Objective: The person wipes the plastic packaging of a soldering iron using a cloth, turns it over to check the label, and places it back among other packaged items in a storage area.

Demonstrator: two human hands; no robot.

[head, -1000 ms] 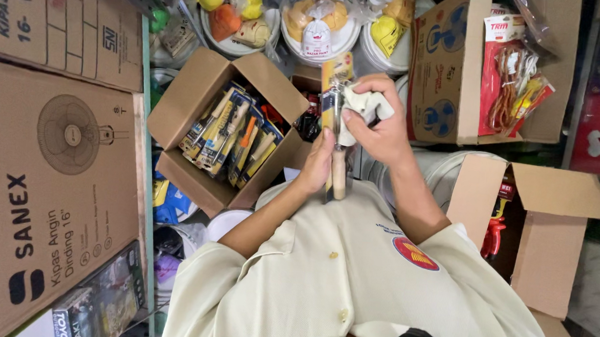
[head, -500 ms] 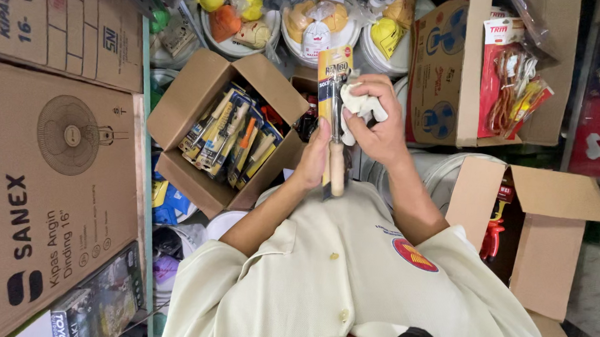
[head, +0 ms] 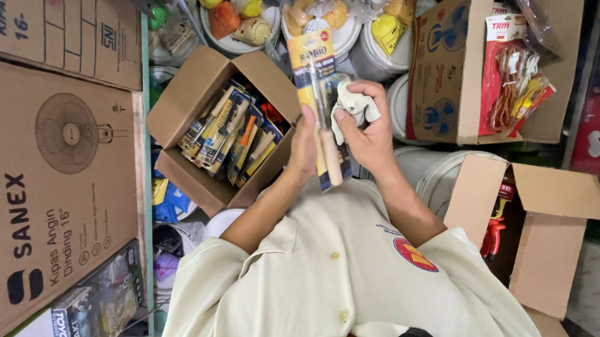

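Holding a carded tool pack (head: 321,114) upright, now raised slightly, the left hand (head: 303,148) stays closed round it while the right hand (head: 369,135) grips a white cloth (head: 355,107) against it, beside the open box (head: 221,131).

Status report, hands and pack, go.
Left hand backs the carded tool pack, upright. Right hand holds a white cloth against the pack. Open box of similar packs beside it; nothing in the way.
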